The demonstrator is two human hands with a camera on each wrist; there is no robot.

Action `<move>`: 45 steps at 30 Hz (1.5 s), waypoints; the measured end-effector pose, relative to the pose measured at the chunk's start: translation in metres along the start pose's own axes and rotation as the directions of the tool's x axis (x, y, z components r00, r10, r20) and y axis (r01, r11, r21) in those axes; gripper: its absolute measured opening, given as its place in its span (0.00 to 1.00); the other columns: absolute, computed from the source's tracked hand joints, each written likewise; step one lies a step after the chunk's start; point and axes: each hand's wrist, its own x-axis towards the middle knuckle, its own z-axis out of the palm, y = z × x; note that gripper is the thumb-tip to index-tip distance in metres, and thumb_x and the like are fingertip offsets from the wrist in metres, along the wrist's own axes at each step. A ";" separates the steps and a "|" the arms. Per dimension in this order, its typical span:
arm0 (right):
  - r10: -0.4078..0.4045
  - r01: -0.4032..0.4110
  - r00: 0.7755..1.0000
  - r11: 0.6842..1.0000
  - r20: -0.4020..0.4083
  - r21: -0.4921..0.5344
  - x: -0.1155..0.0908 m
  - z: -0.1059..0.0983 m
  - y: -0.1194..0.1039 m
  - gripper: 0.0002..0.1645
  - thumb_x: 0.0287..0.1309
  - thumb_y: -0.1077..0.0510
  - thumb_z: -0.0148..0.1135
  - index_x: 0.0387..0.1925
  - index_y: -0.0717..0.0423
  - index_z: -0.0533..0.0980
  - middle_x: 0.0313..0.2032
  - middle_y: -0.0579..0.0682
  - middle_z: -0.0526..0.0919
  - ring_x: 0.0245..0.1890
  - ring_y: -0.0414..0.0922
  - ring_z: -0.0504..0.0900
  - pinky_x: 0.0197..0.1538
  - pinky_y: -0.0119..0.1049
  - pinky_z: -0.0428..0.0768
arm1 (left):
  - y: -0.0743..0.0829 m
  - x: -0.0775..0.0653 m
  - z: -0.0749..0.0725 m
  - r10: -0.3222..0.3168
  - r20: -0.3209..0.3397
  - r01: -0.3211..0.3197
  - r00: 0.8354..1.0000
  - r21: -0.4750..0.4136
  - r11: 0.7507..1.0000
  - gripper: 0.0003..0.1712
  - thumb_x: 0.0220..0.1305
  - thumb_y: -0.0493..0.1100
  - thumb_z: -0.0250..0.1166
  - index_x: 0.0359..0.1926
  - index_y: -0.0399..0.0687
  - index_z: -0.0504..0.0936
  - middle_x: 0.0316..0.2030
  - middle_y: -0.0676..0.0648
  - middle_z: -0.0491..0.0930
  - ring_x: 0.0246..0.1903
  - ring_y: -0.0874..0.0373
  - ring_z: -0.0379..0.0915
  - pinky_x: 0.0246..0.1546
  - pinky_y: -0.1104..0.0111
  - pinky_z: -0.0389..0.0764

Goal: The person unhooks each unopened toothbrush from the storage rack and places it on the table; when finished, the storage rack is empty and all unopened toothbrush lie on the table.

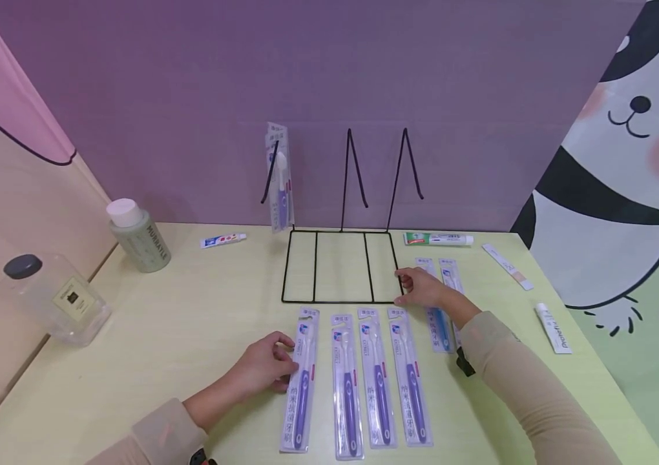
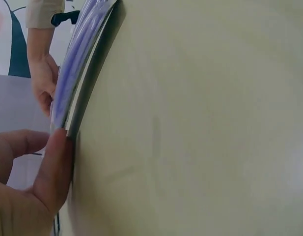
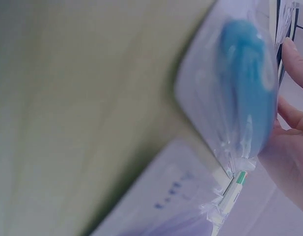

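Observation:
My left hand (image 1: 265, 363) pinches the left edge of a packaged purple toothbrush (image 1: 302, 387), the leftmost of several laid in a row; the left wrist view shows the thumb against the package (image 2: 77, 64). My right hand (image 1: 422, 287) holds the right front corner of a black wire rack (image 1: 341, 301), fingertips at its side rod. Behind the row, the rack has three upright prongs, and a packaged toothbrush (image 1: 280, 187) hangs on the left prong. In the right wrist view, a blue toothbrush package (image 3: 244, 88) lies close to the right hand (image 3: 289, 137).
Two toothbrush packages (image 1: 440, 326) lie partly beneath my right forearm. Toothpaste tubes (image 1: 437, 239) (image 1: 553, 329) and a slim white packet (image 1: 506, 266) lie at the right. A small tube (image 1: 223, 240), a green bottle (image 1: 142, 239) and a clear bottle (image 1: 64, 300) are at the left.

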 end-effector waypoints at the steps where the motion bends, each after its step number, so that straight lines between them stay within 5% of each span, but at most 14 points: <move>1: 0.000 0.000 1.000 1.000 0.002 0.002 0.000 0.000 0.000 0.43 0.45 0.55 0.70 0.61 0.64 0.61 0.46 0.56 0.68 0.45 0.50 0.67 0.49 0.43 0.69 | 0.001 0.002 -0.002 0.016 -0.001 -0.016 1.000 0.050 0.999 0.20 0.52 0.33 0.64 0.45 0.36 0.69 0.28 0.44 0.73 0.20 0.55 0.73 0.20 0.64 0.77; 5: 0.001 -0.001 1.000 1.000 -0.003 -0.007 0.000 -0.002 0.000 0.43 0.45 0.55 0.70 0.61 0.63 0.61 0.45 0.55 0.68 0.45 0.49 0.68 0.49 0.42 0.69 | 0.012 0.020 -0.020 0.095 -0.050 -0.085 0.994 0.182 0.980 0.18 0.53 0.36 0.65 0.44 0.36 0.71 0.27 0.46 0.74 0.19 0.54 0.73 0.19 0.65 0.76; 8: -0.006 0.006 1.000 1.000 -0.006 -0.011 0.000 -0.002 0.001 0.43 0.46 0.55 0.70 0.61 0.63 0.61 0.45 0.55 0.68 0.45 0.49 0.68 0.49 0.42 0.69 | 0.032 0.042 -0.041 0.174 -0.120 -0.159 0.977 0.122 0.980 0.19 0.55 0.35 0.63 0.48 0.36 0.70 0.33 0.43 0.75 0.26 0.49 0.76 0.23 0.64 0.78; 10: -0.005 0.005 1.000 1.000 0.000 -0.002 0.000 -0.001 0.002 0.43 0.46 0.55 0.70 0.61 0.63 0.61 0.45 0.55 0.68 0.45 0.49 0.68 0.49 0.42 0.69 | 0.045 0.058 -0.057 0.238 -0.194 -0.230 0.952 0.064 0.971 0.20 0.57 0.34 0.62 0.50 0.37 0.69 0.37 0.41 0.75 0.32 0.47 0.76 0.25 0.64 0.79; 12: -0.001 0.001 1.000 1.000 0.005 0.005 0.001 0.000 0.002 0.43 0.46 0.55 0.70 0.61 0.62 0.61 0.45 0.55 0.67 0.44 0.49 0.68 0.48 0.42 0.69 | 0.059 0.073 -0.071 0.299 -0.283 -0.302 0.911 0.031 0.953 0.20 0.58 0.34 0.60 0.51 0.36 0.67 0.41 0.39 0.75 0.36 0.48 0.76 0.27 0.65 0.79; 15: 0.009 -0.009 1.000 1.000 0.003 0.004 0.002 0.001 0.003 0.43 0.45 0.54 0.70 0.61 0.61 0.62 0.45 0.54 0.67 0.43 0.48 0.67 0.48 0.41 0.69 | 0.077 0.095 -0.090 0.365 -0.425 -0.391 0.829 0.028 0.920 0.19 0.59 0.34 0.59 0.51 0.36 0.67 0.43 0.40 0.73 0.40 0.50 0.74 0.31 0.67 0.79; 20: 0.009 -0.009 1.000 1.000 0.006 0.003 0.002 0.000 0.006 0.43 0.46 0.54 0.70 0.62 0.61 0.61 0.45 0.54 0.67 0.44 0.48 0.68 0.48 0.41 0.69 | 0.097 0.125 -0.109 0.418 -0.574 -0.458 0.704 0.084 0.885 0.18 0.60 0.35 0.59 0.50 0.37 0.67 0.44 0.43 0.71 0.43 0.54 0.70 0.41 0.69 0.74; 24: 0.009 -0.009 1.000 1.000 0.008 0.001 0.002 -0.001 0.004 0.43 0.46 0.54 0.70 0.62 0.61 0.61 0.45 0.54 0.67 0.44 0.49 0.68 0.49 0.42 0.69 | 0.113 0.140 -0.116 0.448 -0.607 -0.498 0.657 0.097 0.862 0.19 0.59 0.35 0.60 0.51 0.37 0.66 0.45 0.44 0.71 0.45 0.55 0.69 0.46 0.69 0.70; 37: -0.003 0.003 1.000 1.000 0.015 -0.003 0.005 0.000 0.002 0.43 0.46 0.54 0.70 0.62 0.60 0.61 0.45 0.54 0.68 0.44 0.48 0.67 0.47 0.41 0.69 | 0.132 0.160 -0.112 0.448 -0.665 -0.503 0.597 0.125 0.855 0.15 0.60 0.31 0.58 0.48 0.40 0.69 0.41 0.43 0.74 0.40 0.54 0.71 0.43 0.68 0.71; 40: 0.011 -0.011 1.000 1.000 0.014 -0.001 0.005 0.000 0.003 0.43 0.46 0.54 0.70 0.62 0.59 0.61 0.46 0.54 0.67 0.44 0.48 0.67 0.48 0.41 0.69 | 0.133 0.159 -0.111 0.447 -0.652 -0.490 0.612 0.130 0.862 0.14 0.61 0.33 0.58 0.48 0.41 0.70 0.42 0.44 0.75 0.40 0.54 0.71 0.43 0.67 0.71; 45: 0.036 -0.036 0.999 0.999 0.011 0.004 0.003 -0.002 0.003 0.44 0.45 0.54 0.70 0.62 0.58 0.61 0.46 0.54 0.67 0.45 0.48 0.67 0.50 0.42 0.68 | 0.139 0.154 -0.108 0.462 -0.580 -0.468 0.672 0.151 0.871 0.15 0.62 0.37 0.58 0.49 0.43 0.70 0.44 0.45 0.75 0.41 0.55 0.70 0.45 0.64 0.69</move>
